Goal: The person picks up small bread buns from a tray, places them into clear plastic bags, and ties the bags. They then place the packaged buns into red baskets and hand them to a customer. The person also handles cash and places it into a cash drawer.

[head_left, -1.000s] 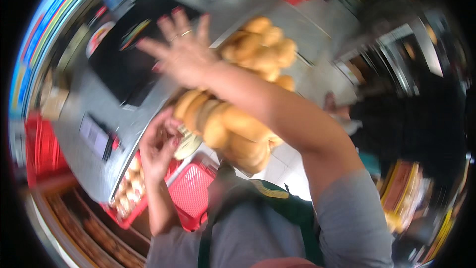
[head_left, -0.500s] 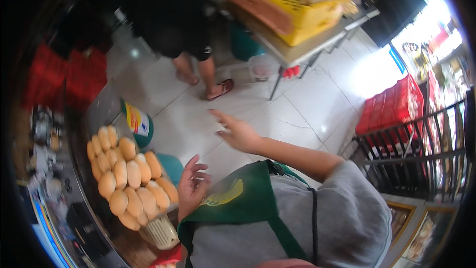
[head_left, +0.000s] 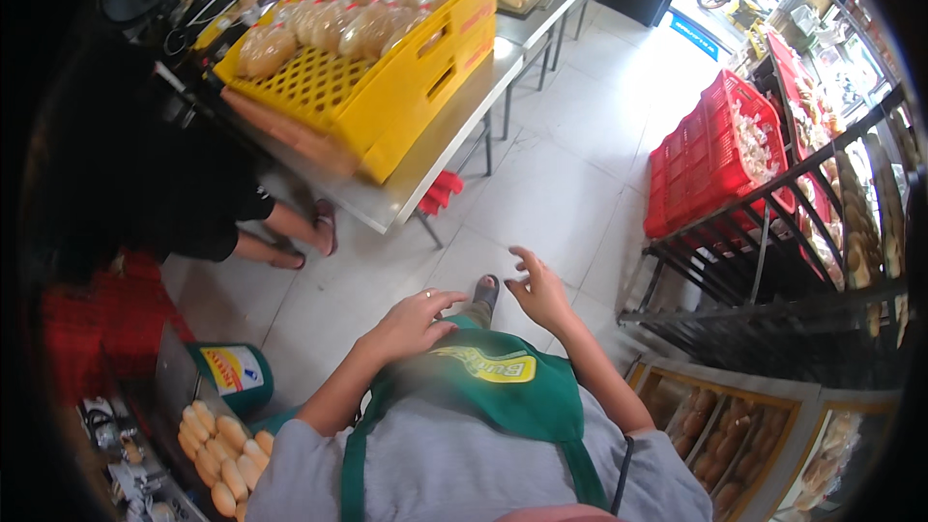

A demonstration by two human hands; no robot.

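In front of my green apron, my left hand hangs with loosely bent fingers and holds nothing. To its right my right hand is held over the floor, its fingers apart and nothing in them. At the lower left, bread rolls are piled beside a green bucket with a coloured label. Ahead of me, a yellow plastic crate with bagged bread stands on a metal-topped table. Neither hand touches any of these.
A person in dark clothes stands at the left by the table. Stacked red crates and a black metal rack line the right side, above a glass display case of bread. White floor tiles run between them toward a bright doorway.
My view has swung right and forward, so the rolls now sit at the lower left edge and the yellow crate appears closer. My left hand has moved from beside the rolls to before my apron.
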